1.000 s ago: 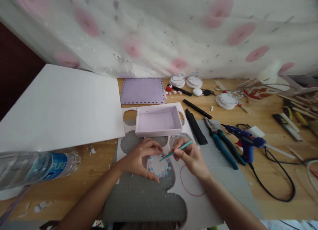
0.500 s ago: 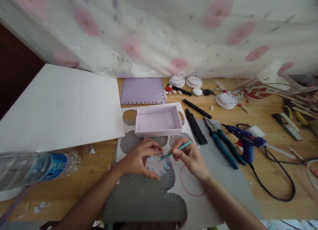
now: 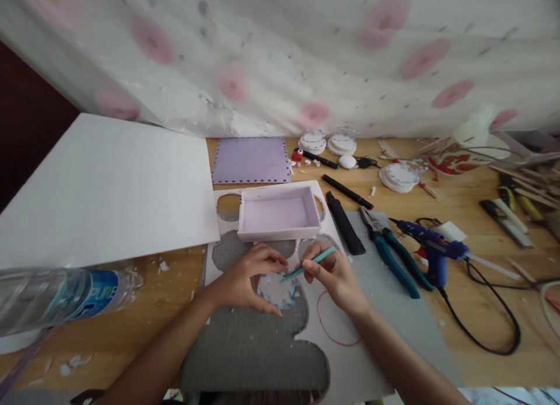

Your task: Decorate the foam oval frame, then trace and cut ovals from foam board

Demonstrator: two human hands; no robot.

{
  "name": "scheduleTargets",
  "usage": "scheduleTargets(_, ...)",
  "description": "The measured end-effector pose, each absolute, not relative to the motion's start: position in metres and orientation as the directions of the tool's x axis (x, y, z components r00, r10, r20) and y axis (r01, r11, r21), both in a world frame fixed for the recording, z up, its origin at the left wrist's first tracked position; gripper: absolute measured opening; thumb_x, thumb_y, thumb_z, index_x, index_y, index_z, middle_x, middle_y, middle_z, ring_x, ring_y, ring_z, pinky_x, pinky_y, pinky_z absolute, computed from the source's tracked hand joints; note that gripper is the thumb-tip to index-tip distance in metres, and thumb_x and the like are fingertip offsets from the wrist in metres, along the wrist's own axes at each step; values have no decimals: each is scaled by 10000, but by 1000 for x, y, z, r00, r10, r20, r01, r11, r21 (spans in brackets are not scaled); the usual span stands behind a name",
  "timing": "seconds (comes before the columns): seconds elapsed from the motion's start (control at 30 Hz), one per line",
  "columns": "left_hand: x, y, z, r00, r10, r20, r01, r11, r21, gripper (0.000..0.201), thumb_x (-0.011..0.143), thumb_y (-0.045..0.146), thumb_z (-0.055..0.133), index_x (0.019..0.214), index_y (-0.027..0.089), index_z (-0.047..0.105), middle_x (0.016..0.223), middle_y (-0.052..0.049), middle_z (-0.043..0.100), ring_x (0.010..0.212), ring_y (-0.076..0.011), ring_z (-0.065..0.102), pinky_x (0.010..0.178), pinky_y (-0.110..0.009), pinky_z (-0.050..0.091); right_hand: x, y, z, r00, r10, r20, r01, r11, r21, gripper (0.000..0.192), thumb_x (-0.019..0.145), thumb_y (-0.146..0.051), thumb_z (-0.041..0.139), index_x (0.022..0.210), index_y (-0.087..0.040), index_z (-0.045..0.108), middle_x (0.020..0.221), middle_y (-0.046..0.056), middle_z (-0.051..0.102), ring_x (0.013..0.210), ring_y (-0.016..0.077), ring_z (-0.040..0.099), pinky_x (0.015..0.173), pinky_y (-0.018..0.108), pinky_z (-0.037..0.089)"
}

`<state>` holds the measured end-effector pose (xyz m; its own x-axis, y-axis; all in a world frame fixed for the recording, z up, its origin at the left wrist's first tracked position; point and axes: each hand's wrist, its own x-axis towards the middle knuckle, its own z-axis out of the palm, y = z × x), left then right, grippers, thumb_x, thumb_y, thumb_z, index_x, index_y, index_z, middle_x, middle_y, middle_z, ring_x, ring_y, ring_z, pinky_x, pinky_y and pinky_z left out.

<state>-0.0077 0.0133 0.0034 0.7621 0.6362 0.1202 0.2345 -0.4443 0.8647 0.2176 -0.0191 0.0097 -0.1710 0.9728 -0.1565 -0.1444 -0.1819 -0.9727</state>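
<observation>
A round white disc [image 3: 276, 293] with light-blue bits round its rim lies on the grey cutting mat [image 3: 245, 346]. My left hand [image 3: 247, 276] curves about the disc, fingers along its far edge and thumb at its near edge. Pinched in my right hand [image 3: 330, 273] is a thin, pointed teal tool [image 3: 322, 255]; its exact kind is unclear. The tool slants down to the left, its tip over the disc. Beneath my hands and the disc, a white board [image 3: 301, 370] with rounded cut-outs covers part of the mat.
An open lilac box [image 3: 280, 236] stands just beyond my hands. To the right are a black marker-like tube [image 3: 345, 224], pliers [image 3: 396, 259] and a blue glue gun [image 3: 431, 247] with its cord. A water bottle [image 3: 56, 297] lies at left below a large white sheet [image 3: 114, 189]. Disc stacks [image 3: 399, 176] sit behind.
The teal tool has shifted very slightly in my right hand, its upper end a little lower and further left. My left hand and the disc show hardly any movement.
</observation>
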Motion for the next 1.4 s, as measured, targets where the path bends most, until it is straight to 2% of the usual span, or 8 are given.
scheduleTargets(0.3,-8,14,6,762,622,178,201,-488,849,664,602,514,842,1166,218,656,1143,-106,612,1059,-262,541,960,-402,430,218,-19,5,-114,967,-226,-171,-243,-955,300,791,-425,722,730,-199,533,551,-56,517,479,91,482,492,236,346)
scheduleTargets(0.6,-9,13,6,765,622,171,189,-469,862,649,606,495,846,1164,232,645,1176,-104,602,1085,-266,539,969,-408,426,217,-17,9,-50,980,-195,-73,-198,-977,333,779,-454,719,659,-195,546,482,-47,527,440,89,465,459,230,336)
scheduleTargets(0.9,-8,14,6,758,623,194,169,-474,864,625,612,468,851,1147,214,652,1176,-115,601,1088,-266,548,949,-402,453,215,-16,10,59,976,-209,-108,-202,-973,373,744,-486,740,657,-186,536,468,-47,539,414,71,470,432,198,362)
scheduleTargets(1.0,-9,14,5,757,624,194,172,-476,862,639,615,471,849,1164,215,646,1179,-114,598,1090,-265,549,954,-400,452,216,-17,9,35,977,-209,-124,-203,-971,338,762,-469,732,694,-187,557,488,-46,547,436,77,492,448,199,385)
scheduleTargets(1.17,-9,14,6,761,622,181,186,-477,859,679,599,486,852,1187,223,638,1169,-114,603,1081,-272,551,952,-406,452,217,-18,6,-93,981,-168,-150,-181,-972,260,788,-419,723,818,-188,608,664,-8,635,533,98,576,519,222,447)
scheduleTargets(1.4,-9,14,5,760,636,132,237,-460,856,686,600,491,850,1196,226,638,1172,-107,596,1095,-270,543,965,-410,447,215,-18,10,-101,976,-193,-119,-205,-972,303,770,-427,738,733,-186,558,525,-44,566,440,80,519,455,209,389)
